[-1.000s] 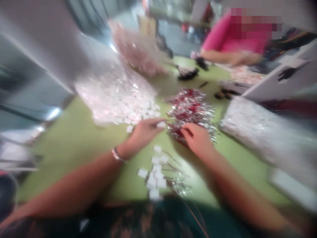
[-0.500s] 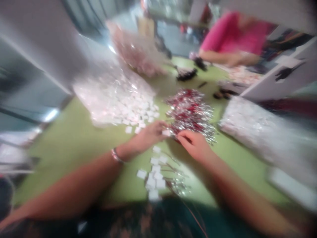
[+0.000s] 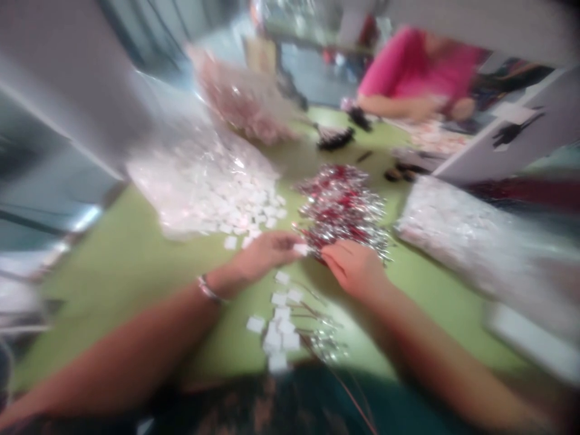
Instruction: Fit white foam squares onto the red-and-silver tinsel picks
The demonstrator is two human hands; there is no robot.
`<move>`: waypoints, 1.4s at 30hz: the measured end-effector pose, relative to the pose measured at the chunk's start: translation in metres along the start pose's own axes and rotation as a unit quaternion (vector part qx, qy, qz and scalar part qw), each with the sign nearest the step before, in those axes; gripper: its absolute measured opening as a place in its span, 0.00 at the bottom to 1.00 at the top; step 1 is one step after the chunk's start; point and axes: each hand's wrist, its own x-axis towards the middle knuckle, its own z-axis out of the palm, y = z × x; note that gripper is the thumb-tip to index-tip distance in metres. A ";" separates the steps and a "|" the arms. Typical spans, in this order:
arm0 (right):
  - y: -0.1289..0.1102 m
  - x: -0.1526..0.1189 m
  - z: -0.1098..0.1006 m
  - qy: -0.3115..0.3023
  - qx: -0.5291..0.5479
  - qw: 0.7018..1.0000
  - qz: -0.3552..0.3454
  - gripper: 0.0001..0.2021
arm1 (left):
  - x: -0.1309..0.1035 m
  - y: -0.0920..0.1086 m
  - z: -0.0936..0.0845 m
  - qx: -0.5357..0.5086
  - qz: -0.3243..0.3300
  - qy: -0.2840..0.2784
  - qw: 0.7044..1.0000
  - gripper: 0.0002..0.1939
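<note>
My left hand (image 3: 272, 251), with a bracelet at the wrist, pinches a small white square tag (image 3: 300, 248) by its edge. My right hand (image 3: 356, 263) is closed beside it, fingertips at the near edge of a pile of red and silver tinsel-like strands (image 3: 339, 202). What the right fingers hold is blurred and hidden. Between my forearms lie several white tags (image 3: 281, 326) with thin reddish cords and silvery ends (image 3: 327, 345). A heap of loose white tags (image 3: 244, 208) spills from a clear plastic bag (image 3: 167, 175) at left.
The green table (image 3: 113, 260) carries a filled plastic bag (image 3: 457, 235) at right and a pinkish bag (image 3: 244, 106) at the back. Dark-tipped bundles (image 3: 335, 138) lie near it. Across the table a person in a pink top (image 3: 408, 72) handles small pieces. A grey partition (image 3: 507, 130) stands at right.
The view has shifted slightly. My left hand still pinches the white tag. My right hand has turned a little, its fingers more closed near the tag.
</note>
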 end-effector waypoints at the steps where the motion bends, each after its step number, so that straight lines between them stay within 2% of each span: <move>1: 0.000 0.000 0.000 -0.002 -0.005 1.000 0.003 0.18 | 0.000 0.000 0.000 -0.001 -0.003 0.001 1.000 0.17; 4: -0.002 0.000 -0.002 -0.017 0.032 0.999 0.038 0.16 | 0.000 0.000 0.001 -0.017 -0.002 0.003 1.000 0.17; 8: -0.005 0.005 -0.008 -0.079 0.189 0.971 0.119 0.13 | -0.001 0.002 0.005 -0.046 0.001 0.000 0.999 0.16; 11: -0.008 0.009 -0.013 -0.140 0.307 0.924 0.180 0.11 | -0.002 0.002 0.005 -0.059 0.004 -0.012 0.998 0.15; 14: -0.009 0.010 -0.018 -0.199 0.400 0.859 0.248 0.10 | -0.002 0.002 0.004 -0.043 0.018 -0.032 0.998 0.14; 17: -0.011 0.009 -0.023 -0.228 0.476 0.798 0.291 0.10 | -0.003 0.006 0.002 -0.008 0.051 -0.056 0.997 0.14; 19: -0.012 0.010 -0.025 -0.242 0.492 0.780 0.301 0.10 | -0.004 0.008 0.002 0.054 0.079 -0.076 0.993 0.12; 20: -0.013 0.010 -0.026 -0.246 0.485 0.783 0.301 0.10 | -0.005 0.009 0.002 0.092 0.090 -0.083 0.988 0.11; 22: -0.015 0.010 -0.025 -0.240 0.452 0.807 0.295 0.09 | -0.006 0.008 0.004 0.152 0.100 -0.086 0.979 0.11; 26: -0.015 0.007 -0.013 -0.210 0.378 0.863 0.260 0.09 | -0.007 -0.001 0.012 0.176 0.089 -0.076 0.978 0.11; 30: -0.011 0.001 0.005 -0.212 0.331 0.895 0.213 0.10 | -0.008 -0.006 0.016 0.231 0.093 -0.070 0.966 0.10; 32: -0.013 -0.001 0.010 -0.205 0.289 0.914 0.199 0.11 | -0.009 -0.002 0.012 0.271 0.109 -0.088 0.952 0.11; 34: -0.018 -0.002 0.012 -0.207 0.237 0.933 0.175 0.12 | -0.008 0.005 0.002 0.327 0.151 -0.097 0.928 0.12; 35: -0.021 -0.002 0.011 -0.218 0.219 0.938 0.157 0.12 | -0.007 0.009 -0.004 0.362 0.176 -0.078 0.912 0.13; 37: -0.026 -0.003 0.006 -0.251 0.213 0.938 0.112 0.11 | -0.005 0.015 -0.019 0.444 0.206 0.006 0.872 0.14; 39: -0.026 -0.004 0.001 -0.278 0.232 0.929 0.070 0.11 | -0.003 0.018 -0.030 0.532 0.197 0.071 0.821 0.11; 41: -0.021 -0.004 -0.005 -0.271 0.233 0.932 0.056 0.11 | -0.001 0.017 -0.035 0.600 0.173 0.069 0.778 0.11; 42: -0.016 -0.004 -0.006 -0.247 0.218 0.942 0.062 0.12 | -0.001 0.017 -0.035 0.617 0.159 0.059 0.768 0.11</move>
